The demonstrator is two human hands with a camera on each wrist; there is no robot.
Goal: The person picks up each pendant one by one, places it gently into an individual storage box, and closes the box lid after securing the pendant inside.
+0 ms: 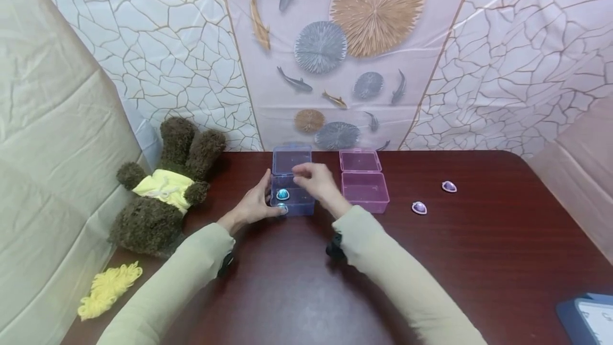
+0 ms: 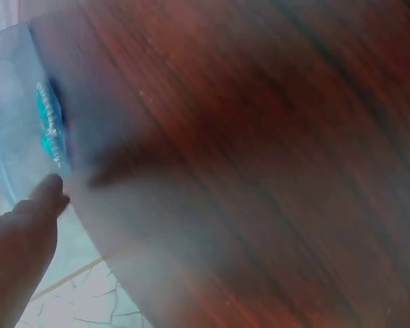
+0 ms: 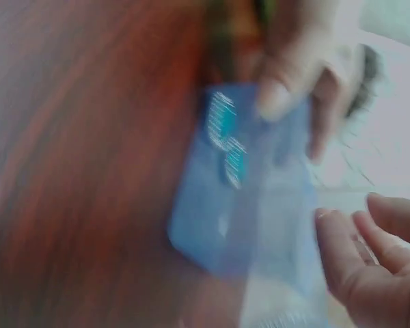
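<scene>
A clear blue plastic box (image 1: 301,208) stands on the table with its hinged lid (image 1: 292,159) raised. My left hand (image 1: 253,204) grips its left side, thumb at the front and fingers toward the back. Inside lie two teal gems (image 1: 283,194) with white beaded rims, both visible in the right wrist view. Over the box's right part hovers my right hand (image 1: 318,182), its fingers loosely bent. Between that thumb and fingers nothing shows in the blurred right wrist view. Just right of it stands a pink plastic box (image 1: 378,207), its lid up too.
Two purple gems with pale rims, a nearer gem (image 1: 419,207) and a farther gem (image 1: 449,187), lie on the right of the table. A brown plush toy (image 1: 148,225) in a yellow top lies at left, near yellow yarn (image 1: 109,289). A dark-edged device (image 1: 589,315) occupies the lower right corner.
</scene>
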